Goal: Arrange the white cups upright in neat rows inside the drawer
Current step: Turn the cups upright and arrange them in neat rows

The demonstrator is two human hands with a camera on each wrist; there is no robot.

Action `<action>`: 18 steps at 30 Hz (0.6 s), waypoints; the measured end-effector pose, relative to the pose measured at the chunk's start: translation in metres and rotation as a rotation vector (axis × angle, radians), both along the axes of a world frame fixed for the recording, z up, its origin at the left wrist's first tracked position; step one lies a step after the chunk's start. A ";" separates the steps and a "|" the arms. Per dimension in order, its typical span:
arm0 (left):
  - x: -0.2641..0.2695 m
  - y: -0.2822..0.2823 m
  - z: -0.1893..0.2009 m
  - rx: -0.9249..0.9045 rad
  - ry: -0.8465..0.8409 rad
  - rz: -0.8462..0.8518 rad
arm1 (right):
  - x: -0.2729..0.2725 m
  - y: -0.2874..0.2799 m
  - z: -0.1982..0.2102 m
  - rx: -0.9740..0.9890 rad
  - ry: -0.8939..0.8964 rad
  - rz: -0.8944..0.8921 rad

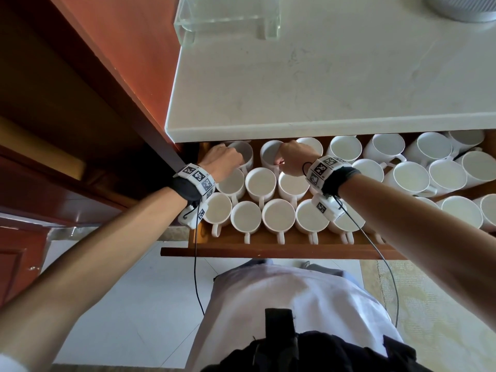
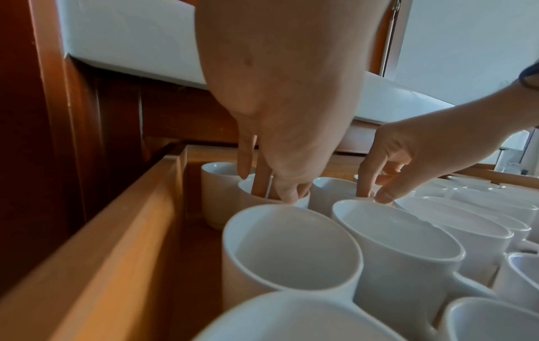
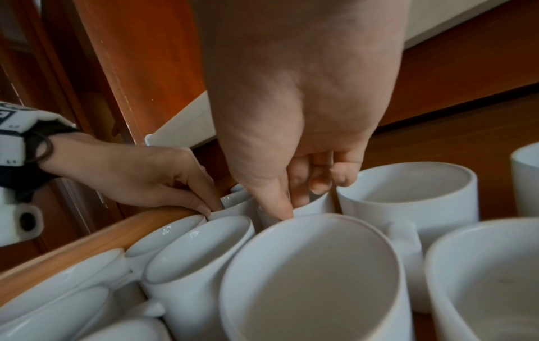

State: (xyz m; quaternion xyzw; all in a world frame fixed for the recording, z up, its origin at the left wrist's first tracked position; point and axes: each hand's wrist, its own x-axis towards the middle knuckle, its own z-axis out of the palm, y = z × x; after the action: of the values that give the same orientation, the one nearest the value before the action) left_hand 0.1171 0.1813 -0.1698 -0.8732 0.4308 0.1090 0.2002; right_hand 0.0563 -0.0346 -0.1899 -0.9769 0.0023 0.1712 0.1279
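Observation:
A wooden drawer (image 1: 268, 252) stands pulled out, packed with upright white cups. Two tidy rows at the front left (image 1: 277, 213) (image 1: 260, 182) have handles pointing toward me. My left hand (image 1: 228, 161) pinches the rim of a back-row cup (image 1: 245, 151), fingers inside (image 2: 261, 182) and thumb outside. Beside it, my right hand (image 1: 288, 159) pinches the rim of the neighbouring back-row cup (image 1: 268, 154) the same way, with the thumb (image 3: 278, 205) on its outer wall (image 3: 313, 207). One more cup (image 2: 215, 184) sits in the far left corner. Cups at the right (image 1: 410, 177) stand more loosely.
A white countertop (image 1: 322, 89) overhangs the back of the drawer, just above both hands. On it stand a clear acrylic box (image 1: 228, 17) and a grey round object (image 1: 464, 6). A red-brown cabinet (image 1: 94, 89) rises at the left, close to the drawer's side wall (image 2: 116, 242).

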 end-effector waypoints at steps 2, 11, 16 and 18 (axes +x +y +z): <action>0.000 0.000 0.002 0.010 0.000 -0.020 | 0.000 -0.001 -0.001 0.003 0.000 0.005; -0.007 -0.007 -0.004 -0.080 0.045 0.064 | -0.004 0.007 0.004 -0.080 -0.068 0.058; -0.021 -0.025 -0.007 -0.225 0.054 0.113 | -0.010 0.017 -0.001 -0.017 -0.213 0.194; -0.022 -0.026 -0.008 -0.204 0.032 0.168 | -0.008 0.021 -0.007 0.028 -0.222 0.201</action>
State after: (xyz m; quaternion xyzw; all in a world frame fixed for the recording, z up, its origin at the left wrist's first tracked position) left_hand 0.0950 0.1557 -0.1776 -0.9202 0.3681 0.0951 0.0936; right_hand 0.0485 -0.0135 -0.1964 -0.9832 -0.1120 0.0742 0.1233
